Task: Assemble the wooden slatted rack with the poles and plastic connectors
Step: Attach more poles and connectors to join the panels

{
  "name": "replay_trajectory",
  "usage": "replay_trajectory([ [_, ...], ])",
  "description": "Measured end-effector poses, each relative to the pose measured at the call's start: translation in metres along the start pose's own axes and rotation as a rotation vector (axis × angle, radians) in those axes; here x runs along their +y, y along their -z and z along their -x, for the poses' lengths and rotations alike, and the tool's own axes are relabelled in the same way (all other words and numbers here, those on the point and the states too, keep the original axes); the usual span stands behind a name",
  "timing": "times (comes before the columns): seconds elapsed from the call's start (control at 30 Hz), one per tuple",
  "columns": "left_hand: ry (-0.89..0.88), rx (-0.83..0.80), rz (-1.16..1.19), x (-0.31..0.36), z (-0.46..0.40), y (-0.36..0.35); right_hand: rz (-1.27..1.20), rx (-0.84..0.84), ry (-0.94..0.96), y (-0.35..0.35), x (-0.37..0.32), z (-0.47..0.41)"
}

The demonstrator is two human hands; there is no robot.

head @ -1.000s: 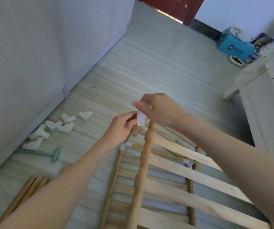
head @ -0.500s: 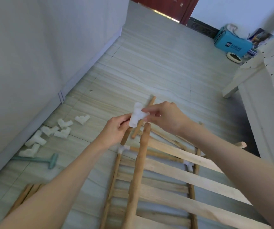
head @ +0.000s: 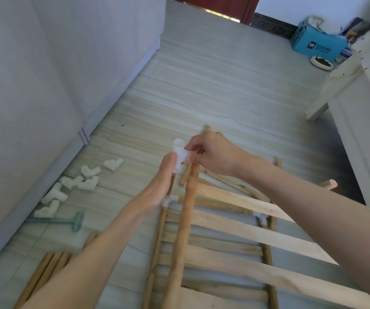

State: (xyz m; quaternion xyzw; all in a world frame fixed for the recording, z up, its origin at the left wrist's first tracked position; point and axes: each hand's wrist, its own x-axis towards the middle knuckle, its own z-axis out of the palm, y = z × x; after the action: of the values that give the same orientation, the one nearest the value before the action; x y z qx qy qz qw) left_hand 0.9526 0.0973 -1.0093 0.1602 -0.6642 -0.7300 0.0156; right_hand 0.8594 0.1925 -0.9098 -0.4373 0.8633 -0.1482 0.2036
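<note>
- A white T-shaped plastic connector (head: 179, 155) is pinched by the right hand (head: 210, 155) and gripped by the left hand (head: 165, 178).
- It is held above a wooden pole (head: 183, 230) and the slatted rack (head: 235, 241).

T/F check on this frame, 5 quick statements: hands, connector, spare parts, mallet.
1. Both hands hold the white plastic connector. True: the left hand and right hand both grip it.
2. The spare connectors lie on the floor by the wall. True.
3. The green mallet is in the right hand. False: it lies on the floor, near the spare connectors.
4. A bundle of loose poles lies at lower left. True.
5. The slatted rack stands upright against the wall. False: it lies flat on the floor under the arms.
</note>
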Motion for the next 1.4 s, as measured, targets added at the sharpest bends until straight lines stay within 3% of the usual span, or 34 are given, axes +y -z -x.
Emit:
replay_trajectory([
  [0.4, -0.118, 0.105, -0.14, -0.012, -0.001, -0.006, -0.012, 0.055, -0.004, -0.007, 0.008, 0.001],
  [0.57, -0.119, 0.056, -0.17, -0.011, 0.003, 0.005, -0.026, 0.15, 0.002, -0.018, 0.002, 0.01],
  [0.73, -0.065, 0.044, -0.091, 0.002, 0.008, 0.003, -0.108, 0.346, -0.255, -0.05, 0.012, 0.044],
  [0.93, -0.228, 0.03, -0.165, 0.03, 0.01, 0.019, -0.192, 0.164, -0.267, -0.057, 0.011, 0.059],
  [1.4, -0.199, 0.047, -0.206, 0.037, -0.002, 0.022, -0.142, 0.235, -0.145, -0.071, -0.027, 0.059],
])
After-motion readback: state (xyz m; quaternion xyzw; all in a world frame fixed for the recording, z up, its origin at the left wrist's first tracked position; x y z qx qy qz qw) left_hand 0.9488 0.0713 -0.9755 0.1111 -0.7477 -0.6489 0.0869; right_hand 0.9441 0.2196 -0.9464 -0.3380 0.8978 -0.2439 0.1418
